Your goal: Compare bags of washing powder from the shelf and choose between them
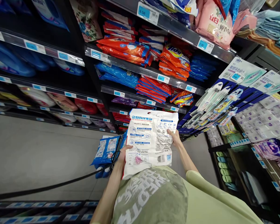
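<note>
Both of my hands hold a large white bag of laundry detergent (151, 143) upright in front of my chest, its printed back facing me. My left hand (126, 153) grips the bag's lower left edge, thumb on the front. My right hand (174, 137) grips its right edge near the top, thumb pressed on the print. Most of the fingers are hidden behind the bag. Just left of my left hand are blue and white packs (106, 149), with blue bottles beneath them and a dark strap across them.
Ahead, a shelf holds orange detergent packets (124, 46), blue packets (118, 74) and red packets (154, 88). Blue jugs (9, 60) stand at left. Toothbrushes (221, 102) hang at right, near tissue packs (259, 118). A black strap (49, 186) crosses the grey floor (37, 152).
</note>
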The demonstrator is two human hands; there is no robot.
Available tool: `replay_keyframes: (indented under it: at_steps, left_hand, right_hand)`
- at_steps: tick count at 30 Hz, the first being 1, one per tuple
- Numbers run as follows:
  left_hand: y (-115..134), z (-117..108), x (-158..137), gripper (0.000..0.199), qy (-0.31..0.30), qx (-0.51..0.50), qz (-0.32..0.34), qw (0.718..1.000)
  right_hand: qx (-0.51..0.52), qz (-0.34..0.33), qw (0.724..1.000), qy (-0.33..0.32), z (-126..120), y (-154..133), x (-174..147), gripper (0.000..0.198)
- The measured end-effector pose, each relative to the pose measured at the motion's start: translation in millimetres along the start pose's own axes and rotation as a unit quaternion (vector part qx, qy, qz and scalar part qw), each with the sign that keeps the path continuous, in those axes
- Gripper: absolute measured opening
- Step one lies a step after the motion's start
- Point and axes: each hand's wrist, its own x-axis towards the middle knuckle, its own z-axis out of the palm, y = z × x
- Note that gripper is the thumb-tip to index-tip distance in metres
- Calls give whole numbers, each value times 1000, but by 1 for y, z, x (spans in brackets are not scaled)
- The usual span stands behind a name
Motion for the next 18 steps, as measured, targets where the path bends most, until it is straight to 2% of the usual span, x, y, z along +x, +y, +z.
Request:
replay_keyframes:
  at_steps: [4, 11, 18]
  left_hand:
    - [0, -1, 0, 68, 3, 6, 5, 1000]
    - [-4, -9, 6, 71, -27, -7, 11, 1000]
    - [-4, -2, -4, 72, -23, -7, 20, 1000]
  right_hand:
    - [0, 7, 1000, 2, 2, 0, 1, 71]
    - [10, 21, 1000, 8, 4, 2, 3, 70]
    - [42, 42, 998, 36, 9, 16, 2, 66]
